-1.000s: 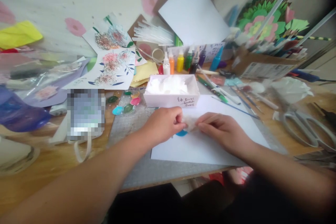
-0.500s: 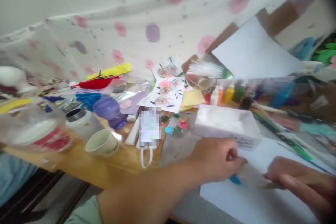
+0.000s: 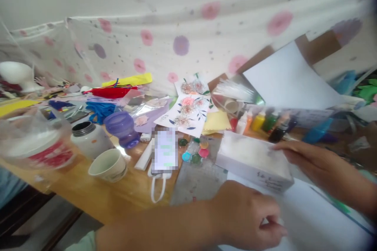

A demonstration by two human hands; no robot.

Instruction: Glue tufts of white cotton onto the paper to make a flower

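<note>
My left hand (image 3: pixel 250 217) hovers low over the near corner of a white sheet (image 3: pixel 318 219). Its fingers are curled into a loose pinch, and whatever may be in them is hidden. My right hand (image 3: pixel 306 162) reaches in from the right with its fingers stretched out flat. The fingertips rest at the far top edge of an open white box (image 3: pixel 250 162) filled with white tissue. The box stands on a grey cutting mat (image 3: pixel 197 182), just behind the sheet. The picture is smeared by motion.
Small paint bottles (image 3: pixel 259 120) stand behind the box, with coloured paint dabs (image 3: pixel 194 152) left of it. Further left are a phone (image 3: pixel 165 150), a paper cup (image 3: pixel 108 165), a purple bottle (image 3: pixel 122 126), a white canister (image 3: pixel 88 138) and a clear tub (image 3: pixel 35 147). Flower prints (image 3: pixel 188 111) lean against spotted cloth.
The view has swung left and up. My right hand left the sheet and rose to the white box. My left hand drew back toward the near edge of the sheet.
</note>
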